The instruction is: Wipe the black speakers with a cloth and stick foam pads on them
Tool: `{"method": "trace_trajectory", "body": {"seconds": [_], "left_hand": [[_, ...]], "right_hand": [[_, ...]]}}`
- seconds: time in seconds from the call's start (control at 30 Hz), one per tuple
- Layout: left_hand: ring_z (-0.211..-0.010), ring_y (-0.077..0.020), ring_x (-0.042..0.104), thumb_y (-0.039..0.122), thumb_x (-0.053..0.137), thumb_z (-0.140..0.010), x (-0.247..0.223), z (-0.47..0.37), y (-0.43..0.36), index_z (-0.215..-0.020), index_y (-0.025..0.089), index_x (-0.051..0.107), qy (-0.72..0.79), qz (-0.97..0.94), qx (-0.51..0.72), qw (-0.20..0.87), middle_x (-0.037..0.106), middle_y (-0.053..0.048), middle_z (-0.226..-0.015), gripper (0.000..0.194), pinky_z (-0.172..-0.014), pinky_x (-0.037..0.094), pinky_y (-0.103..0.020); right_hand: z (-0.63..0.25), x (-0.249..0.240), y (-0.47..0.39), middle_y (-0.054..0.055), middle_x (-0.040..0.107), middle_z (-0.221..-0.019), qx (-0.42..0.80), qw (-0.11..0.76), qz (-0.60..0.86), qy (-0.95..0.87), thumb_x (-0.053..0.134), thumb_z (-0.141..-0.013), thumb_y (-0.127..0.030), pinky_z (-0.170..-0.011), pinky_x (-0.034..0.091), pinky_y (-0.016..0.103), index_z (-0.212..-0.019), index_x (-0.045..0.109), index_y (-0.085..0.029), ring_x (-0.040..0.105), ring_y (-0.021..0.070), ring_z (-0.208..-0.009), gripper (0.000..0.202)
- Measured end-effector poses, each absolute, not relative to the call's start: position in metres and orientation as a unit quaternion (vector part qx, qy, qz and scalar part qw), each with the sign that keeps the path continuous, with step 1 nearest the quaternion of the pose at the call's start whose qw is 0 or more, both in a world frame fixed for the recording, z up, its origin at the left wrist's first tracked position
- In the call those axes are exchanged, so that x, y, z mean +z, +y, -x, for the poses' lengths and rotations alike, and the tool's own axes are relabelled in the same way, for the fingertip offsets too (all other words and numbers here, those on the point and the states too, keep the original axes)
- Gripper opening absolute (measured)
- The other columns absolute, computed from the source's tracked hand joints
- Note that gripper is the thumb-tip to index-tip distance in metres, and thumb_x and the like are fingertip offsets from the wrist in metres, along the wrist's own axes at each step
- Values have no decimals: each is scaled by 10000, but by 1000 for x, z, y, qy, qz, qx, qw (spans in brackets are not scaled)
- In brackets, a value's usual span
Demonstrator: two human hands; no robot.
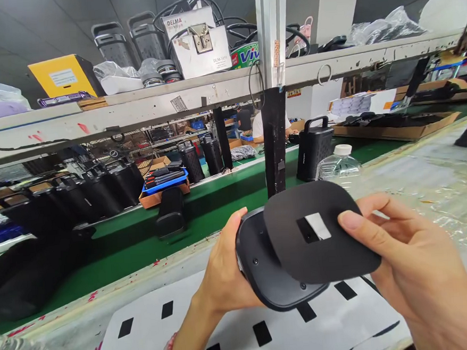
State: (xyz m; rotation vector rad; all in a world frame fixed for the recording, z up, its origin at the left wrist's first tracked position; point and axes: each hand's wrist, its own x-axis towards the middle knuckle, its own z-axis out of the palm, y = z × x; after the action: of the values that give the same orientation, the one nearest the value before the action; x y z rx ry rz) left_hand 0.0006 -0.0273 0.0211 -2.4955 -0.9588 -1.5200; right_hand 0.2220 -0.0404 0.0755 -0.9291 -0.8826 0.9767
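My left hand [224, 269] is wrapped round the side of a black device with a rounded-square end [261, 282]; screws show in its end face. Between thumb and fingers, my right hand [410, 253] grips a thin black pad [299, 202] with rounded corners. The pad overlaps much of the device's end and hides it; whether they touch I cannot tell. A rectangular cutout in the pad shows a black patch and a silvery-white label [317, 226]. Under my hands lies a white sheet [145, 346] with several small black rectangles [262, 333] on it.
A green conveyor belt [227, 197] runs beyond the bench edge, carrying black speakers with handles [315, 148] and a blue tray [165, 181] of parts. A clear bottle [339, 163] stands just behind my right hand. A metal post [276, 140] and loaded shelf [132, 104] rise ahead.
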Motion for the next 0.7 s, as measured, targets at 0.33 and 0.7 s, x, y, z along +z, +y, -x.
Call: {"method": "trace_trajectory", "body": {"seconds": [0.33,0.7], "left_hand": [[-1217,-378,573,513,942,-354,22,-1,-28,-1510,244,88,-332,805,-491,19,458,-208,-1423,1463,-1014,520,-513],[-1232,-371,567,505,944,-355,24,-1,-29,-1511,226,86,-330,804,-494,30,460,-219,-1420,1467,-1026,517,-483]], "right_hand": [[-207,63,-47,-35,519,-553,418,650,403,-490,859,-592,-474,-394,371,158,-638,557,-212,466,83,-474,402],[-207,52,-50,-38,533,-603,382,656,427,-491,844,-628,-476,-412,392,174,-698,566,-229,489,95,-510,379]]}}
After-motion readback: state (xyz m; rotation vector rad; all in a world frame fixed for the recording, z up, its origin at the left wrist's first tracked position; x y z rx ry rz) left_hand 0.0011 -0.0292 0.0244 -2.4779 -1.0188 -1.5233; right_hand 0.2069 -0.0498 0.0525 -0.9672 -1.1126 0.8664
